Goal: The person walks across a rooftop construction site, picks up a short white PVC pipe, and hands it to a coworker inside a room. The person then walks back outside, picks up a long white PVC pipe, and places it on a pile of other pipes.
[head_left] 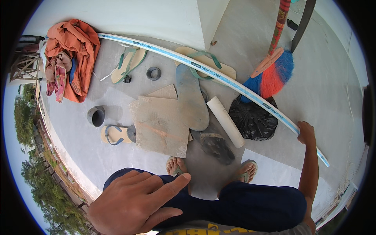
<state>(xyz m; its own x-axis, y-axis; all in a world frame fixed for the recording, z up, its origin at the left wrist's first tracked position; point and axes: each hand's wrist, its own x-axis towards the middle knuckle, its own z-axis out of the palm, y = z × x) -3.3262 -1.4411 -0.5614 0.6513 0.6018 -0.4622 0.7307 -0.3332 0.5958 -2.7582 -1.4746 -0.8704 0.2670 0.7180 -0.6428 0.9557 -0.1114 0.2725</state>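
Observation:
A long white pipe (231, 82) with a blue stripe and print slants across the floor scene, from the orange cloth at the far left down to the right. My right hand (306, 132) is closed round it near its right end, and a short length sticks out past the fist. My left hand (137, 201) is raised close at the lower left, in front of my knee. Its index finger and thumb stretch out apart, the other fingers bend, and nothing shows in it. A dusty square board (160, 125) lies on the floor before my feet.
Around the board lie sandals (133, 64), dark pipe rings (96, 116) and a short white tube (226, 122). A black plastic bag (252, 121) and a blue-and-red broom (270, 78) stand at right. Crumpled orange cloth (84, 43) is far left. A white wall (156, 17) closes the back.

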